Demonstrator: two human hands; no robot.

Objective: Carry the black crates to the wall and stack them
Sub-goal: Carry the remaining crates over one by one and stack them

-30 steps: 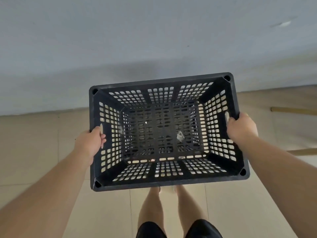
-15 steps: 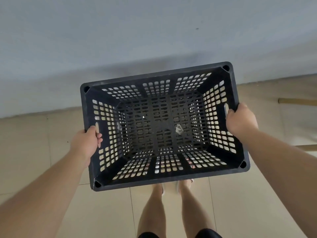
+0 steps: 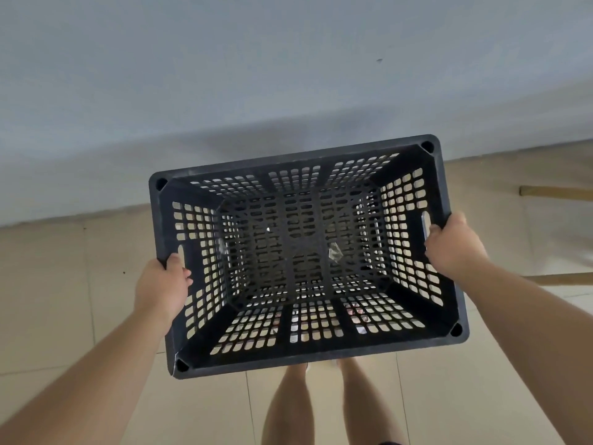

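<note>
Wall ahead — left hand, right hand grip black crate, seemingly aloft.

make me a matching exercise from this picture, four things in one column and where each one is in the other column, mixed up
Things
1. left hand
2. right hand
3. pale scrap
4. wooden strips

Places
A. at the right edge of the view, on the tiled floor
B. gripping the handle slot in the left side of the black crate
C. inside the black crate, on its perforated bottom
D. gripping the handle slot in the black crate's right side

Pairs: 1-B, 2-D, 3-C, 4-A
</note>
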